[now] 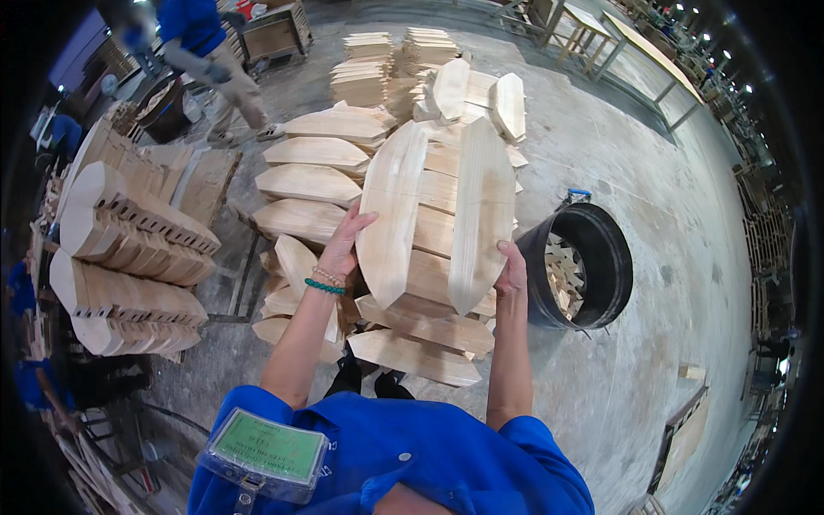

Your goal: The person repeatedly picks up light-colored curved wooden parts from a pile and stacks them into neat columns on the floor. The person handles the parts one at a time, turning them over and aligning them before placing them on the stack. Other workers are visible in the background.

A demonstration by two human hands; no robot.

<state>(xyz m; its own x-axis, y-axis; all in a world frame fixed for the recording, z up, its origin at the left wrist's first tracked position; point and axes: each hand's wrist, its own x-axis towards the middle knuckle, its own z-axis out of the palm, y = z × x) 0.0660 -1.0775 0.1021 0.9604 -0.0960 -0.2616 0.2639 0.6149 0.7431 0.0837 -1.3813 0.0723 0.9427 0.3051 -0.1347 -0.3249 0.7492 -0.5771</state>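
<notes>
Currently | L hand (346, 241) gripping L wd pnl (392, 215) | R hand (511, 269) gripping R pnl (482, 215) | stack (415, 356) below

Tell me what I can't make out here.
All in the head view:
- Left fingers: partly hidden behind the left board.
- Right fingers: partly hidden behind the right board.
- Bin: bottom covered by scraps.
- Standing co-worker: head cut off by the top edge.
- Far-right stacks: too small and blurred for detail.
</notes>
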